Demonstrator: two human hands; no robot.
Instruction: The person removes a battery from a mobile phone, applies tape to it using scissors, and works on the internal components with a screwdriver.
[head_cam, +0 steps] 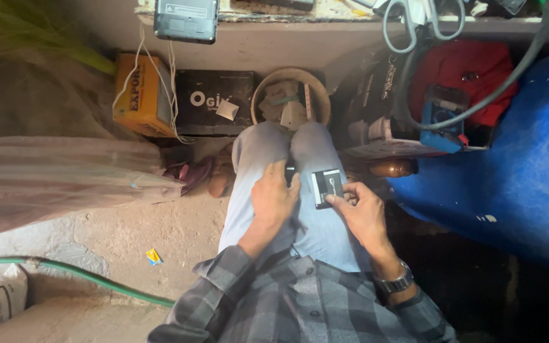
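The right hand [365, 213] has its grip clamped on a small flat black rectangular battery [327, 187] over the lap. Just beside the battery, the left hand [273, 200] covers a small dark thing [290, 171]; its grip I cannot tell.

Light: soft daylight is coming in from the left, nothing harsh
Shadows: lower right corner is sinking into near black
Glare: blue drum [516, 165] is catching a mild sheen
Focus: lap is looking sharp, plastic sheet [52, 178] is blurring
Edges: shelf [274, 38] is bowing a bit, wide lens

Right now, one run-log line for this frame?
left hand: on lap, touching small dark object | right hand: holding flat black battery | round basket ahead of knees
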